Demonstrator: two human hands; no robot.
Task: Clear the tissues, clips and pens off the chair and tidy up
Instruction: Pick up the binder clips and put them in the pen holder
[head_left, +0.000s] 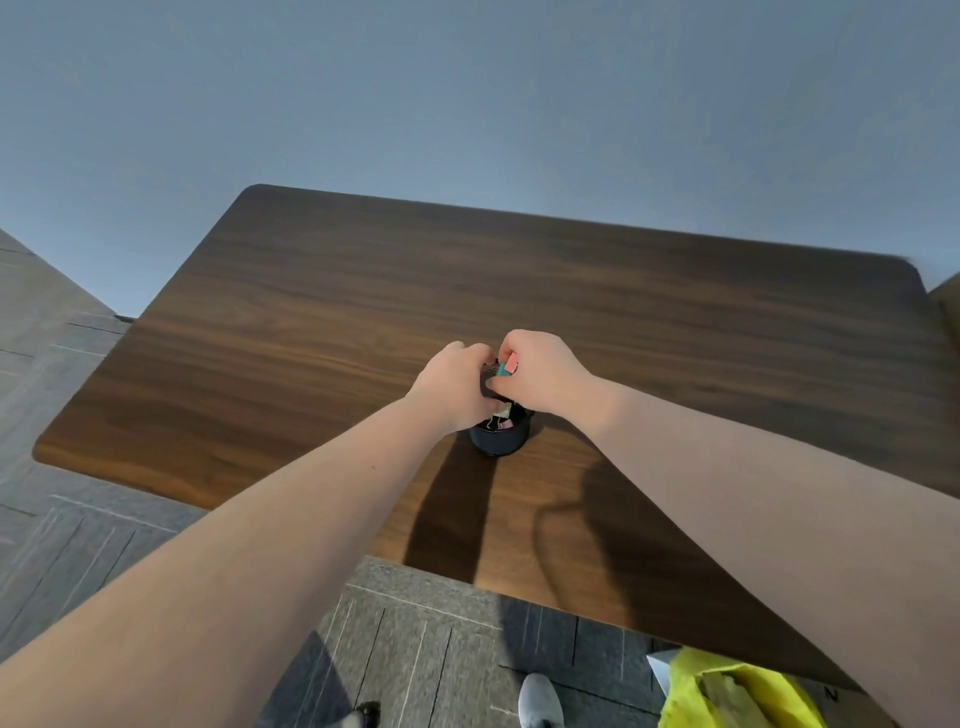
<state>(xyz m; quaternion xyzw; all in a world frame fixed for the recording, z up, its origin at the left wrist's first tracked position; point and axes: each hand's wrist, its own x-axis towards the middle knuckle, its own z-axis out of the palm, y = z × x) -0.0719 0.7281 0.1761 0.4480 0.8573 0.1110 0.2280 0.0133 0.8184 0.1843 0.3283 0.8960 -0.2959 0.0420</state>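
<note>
A small black round holder (500, 439) stands on the wooden table (322, 322), with several binder clips showing inside its rim. Both hands meet just above it. My left hand (457, 387) is closed around the holder's upper edge or a black mesh piece; which one is hard to tell. My right hand (540, 371) pinches coloured binder clips (508, 366), one pink and one teal, over the holder's mouth. No tissues, pens or chair show in this view.
A yellow-green bag (737, 691) with a white corner sits on the floor at the bottom right, under the table's near edge. A grey shoe (540, 701) and a dark shoe are on the grey carpet tiles. A blue-grey wall runs behind the table.
</note>
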